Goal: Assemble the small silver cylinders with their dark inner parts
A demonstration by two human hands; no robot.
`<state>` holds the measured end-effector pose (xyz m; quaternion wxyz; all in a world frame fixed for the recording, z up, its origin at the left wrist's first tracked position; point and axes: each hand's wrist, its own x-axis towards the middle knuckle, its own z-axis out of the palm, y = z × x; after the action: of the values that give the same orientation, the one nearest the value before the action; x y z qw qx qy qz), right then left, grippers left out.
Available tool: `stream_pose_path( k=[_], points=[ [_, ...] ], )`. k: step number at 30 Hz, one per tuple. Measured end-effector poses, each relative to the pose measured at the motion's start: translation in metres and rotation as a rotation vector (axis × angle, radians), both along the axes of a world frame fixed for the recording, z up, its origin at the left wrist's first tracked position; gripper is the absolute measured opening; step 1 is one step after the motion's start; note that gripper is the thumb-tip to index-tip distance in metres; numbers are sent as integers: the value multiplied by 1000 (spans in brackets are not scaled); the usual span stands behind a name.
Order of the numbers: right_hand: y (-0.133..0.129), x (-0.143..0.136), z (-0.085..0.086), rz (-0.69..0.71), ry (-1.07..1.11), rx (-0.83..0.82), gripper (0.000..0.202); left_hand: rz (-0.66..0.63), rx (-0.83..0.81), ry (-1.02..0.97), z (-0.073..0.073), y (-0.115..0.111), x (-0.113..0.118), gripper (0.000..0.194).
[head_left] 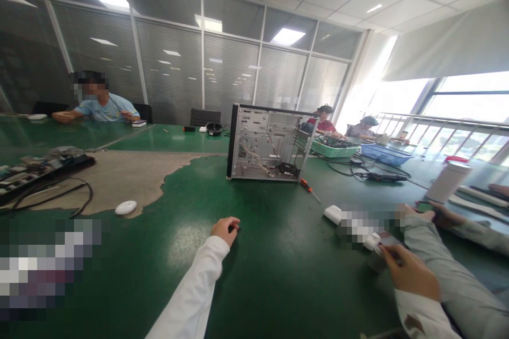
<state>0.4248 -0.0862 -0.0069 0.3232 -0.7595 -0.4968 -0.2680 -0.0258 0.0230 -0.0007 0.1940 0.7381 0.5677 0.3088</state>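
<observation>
My left hand (226, 232) rests on the green table with its fingers curled in and nothing visible in them. Beyond it an open computer case (274, 143) stands upright, its metal inside and loose cables showing. My right hand (415, 271) is at the lower right, thumb and fingers pinched on the near end of a white object (371, 241), whose middle part is blurred out. An orange-handled screwdriver (306, 185) lies by the case's lower right corner.
A person's grey sleeves (441, 254) reach in beside my right hand. Farther right stands a white bottle (448, 180). Green (336, 150) and blue (385, 155) baskets sit behind. At left are a round white item (126, 207), a black cable and electronic parts (43, 169). Other people sit across.
</observation>
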Motion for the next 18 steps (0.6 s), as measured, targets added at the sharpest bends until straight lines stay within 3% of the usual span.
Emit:
stream_pose_path(
  k=[5, 12, 15, 18],
  points=[
    [-8, -13, -2, 1, 34, 30, 32, 3, 16, -1, -1, 0, 0, 28],
    [-7, -29, -10, -67, 85, -139, 41, 6, 3, 7, -1, 0, 1, 29],
    [3, -48, -8, 13, 75, -167, 36, 8, 9, 12, -1, 0, 1, 29],
    [19, -86, -1, 196, 99, -184, 31, 2, 15, 10, -2, 1, 1, 29]
  ],
)
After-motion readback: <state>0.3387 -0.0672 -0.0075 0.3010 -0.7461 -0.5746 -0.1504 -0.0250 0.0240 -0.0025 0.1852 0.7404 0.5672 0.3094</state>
